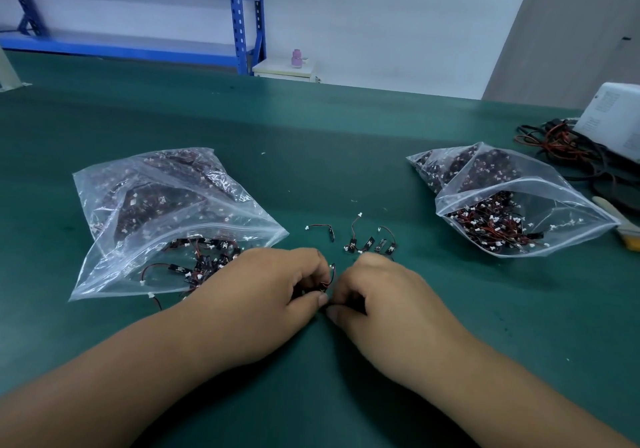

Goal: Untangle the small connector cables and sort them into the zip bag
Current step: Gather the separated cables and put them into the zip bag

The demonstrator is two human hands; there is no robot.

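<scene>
My left hand (pixel 266 295) and my right hand (pixel 384 295) meet at the middle of the green table, fingers curled, both pinching one small red-and-black connector cable (pixel 330 276) between them. Just beyond my hands lie several loose connector cables (pixel 369 241), and one more cable (pixel 320 229) lies apart to their left. A clear zip bag (pixel 166 212) lies to the left with its mouth open toward me and several cables inside. A second clear zip bag (pixel 519 202) on the right also lies open and holds a dense heap of cables.
A white device (pixel 613 115) sits at the far right edge over a tangle of black and red wires (pixel 568 150). A pale handle (pixel 613 214) lies beside the right bag. Blue shelving (pixel 242 15) and a small white cabinet (pixel 287 70) stand behind the table (pixel 311 136).
</scene>
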